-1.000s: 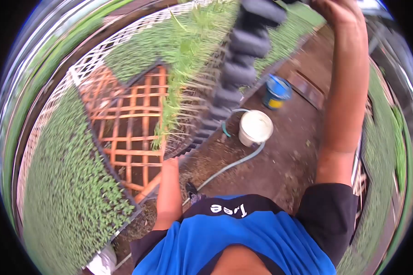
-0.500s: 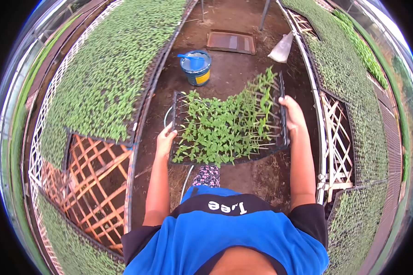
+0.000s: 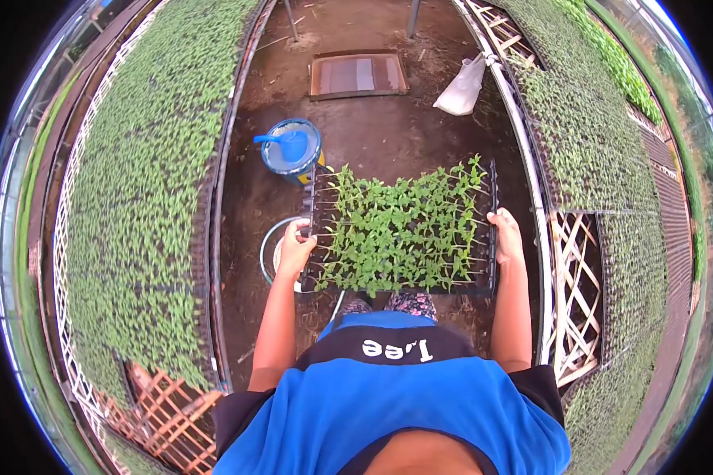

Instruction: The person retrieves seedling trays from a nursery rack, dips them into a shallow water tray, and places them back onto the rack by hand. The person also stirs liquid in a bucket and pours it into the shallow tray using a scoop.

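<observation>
A dark tray of green seedlings [image 3: 400,229] is held level in front of my body, between both hands. My left hand [image 3: 295,247] grips its left edge, thumb on top. On the opposite edge my right hand [image 3: 505,233] is closed, with its remaining fingers partly hidden by the rim. Just beyond the tray's left far corner stands a blue bucket [image 3: 303,168] with a blue scoop [image 3: 287,144] in it.
Long benches of seedlings [image 3: 142,182] line the left side, and more seedlings [image 3: 602,158] the right. Bare lattice [image 3: 574,293] shows on the right bench. A shallow framed tray [image 3: 358,75] and a white sack [image 3: 461,87] are on the dirt floor ahead.
The bucket, floor tray and lattice now appear nearer, as the view has moved forward along the path. The held tray has levelled from its tilt and stays in both hands.
</observation>
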`<control>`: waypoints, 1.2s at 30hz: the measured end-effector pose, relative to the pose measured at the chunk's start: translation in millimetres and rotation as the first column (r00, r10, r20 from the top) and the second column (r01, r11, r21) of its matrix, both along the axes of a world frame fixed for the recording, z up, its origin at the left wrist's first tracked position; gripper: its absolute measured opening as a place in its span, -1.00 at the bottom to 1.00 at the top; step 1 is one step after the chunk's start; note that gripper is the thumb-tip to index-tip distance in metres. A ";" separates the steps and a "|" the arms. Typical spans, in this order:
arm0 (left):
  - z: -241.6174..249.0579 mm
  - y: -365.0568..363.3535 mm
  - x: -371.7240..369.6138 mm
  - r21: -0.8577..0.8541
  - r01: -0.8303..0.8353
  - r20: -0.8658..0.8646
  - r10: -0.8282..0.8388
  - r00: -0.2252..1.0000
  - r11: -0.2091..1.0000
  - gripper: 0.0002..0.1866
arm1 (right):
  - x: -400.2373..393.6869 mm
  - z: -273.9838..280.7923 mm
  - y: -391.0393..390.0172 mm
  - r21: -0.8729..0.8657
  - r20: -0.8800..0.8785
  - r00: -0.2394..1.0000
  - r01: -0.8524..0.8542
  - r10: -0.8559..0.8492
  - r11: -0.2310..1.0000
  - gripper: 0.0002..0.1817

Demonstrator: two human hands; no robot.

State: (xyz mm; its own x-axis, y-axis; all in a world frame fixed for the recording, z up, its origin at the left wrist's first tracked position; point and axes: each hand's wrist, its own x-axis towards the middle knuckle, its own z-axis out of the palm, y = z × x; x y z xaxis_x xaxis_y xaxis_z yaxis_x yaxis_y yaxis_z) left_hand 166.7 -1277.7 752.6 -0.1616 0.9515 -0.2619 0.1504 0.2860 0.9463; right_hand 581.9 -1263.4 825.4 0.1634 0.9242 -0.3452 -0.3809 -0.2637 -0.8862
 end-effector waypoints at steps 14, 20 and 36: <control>-37.0 321.4 52.7 0.054 -0.158 -0.053 0.161 0.986 0.986 -0.66 | 33.3 -58.0 355.6 0.084 0.020 0.993 -0.116 0.115 0.990 -0.92; -61.4 451.4 35.9 0.024 -0.203 -0.122 0.204 0.971 0.979 -0.67 | 19.9 -94.4 518.6 0.011 0.094 0.985 -0.145 0.144 0.989 -0.91; -126.1 848.8 -18.7 -0.199 -0.073 -0.403 -0.014 0.915 0.977 -0.81 | -42.9 -187.4 883.1 -0.182 0.364 0.899 -0.190 0.246 0.965 -0.74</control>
